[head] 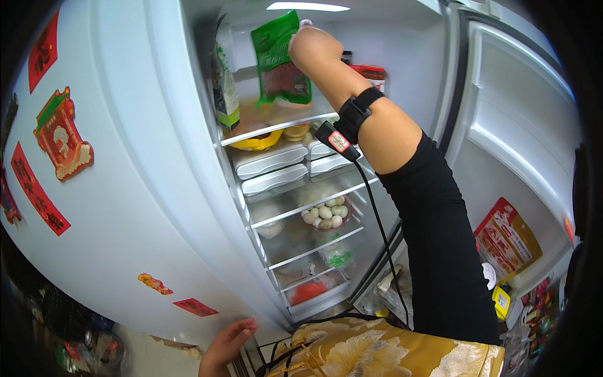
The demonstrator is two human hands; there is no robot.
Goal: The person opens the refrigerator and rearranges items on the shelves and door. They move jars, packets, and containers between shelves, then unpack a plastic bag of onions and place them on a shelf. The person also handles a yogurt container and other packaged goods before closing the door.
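My right hand [316,45] reaches into the top compartment of an open refrigerator. It grips the upper right edge of a green plastic food pouch [282,66] with a clear window showing dark red contents. The pouch is upright over the top glass shelf [282,128]; most of my fingers are hidden behind the hand. A dark and green packet [226,89] stands at the left of this compartment, and a red-lidded jar [374,75] is at the right, partly behind my wrist. Low in the view, my left hand [235,337] holds nothing, fingers slightly apart, near the closed door's lower edge.
A black cable [377,217] hangs from a strap on my right forearm. Lower shelves hold a yellow bowl [256,141], white lidded boxes [273,162], and a basket of eggs [325,214]. The opened door [518,94] swings right, with a red-gold pouch [509,238] in its rack.
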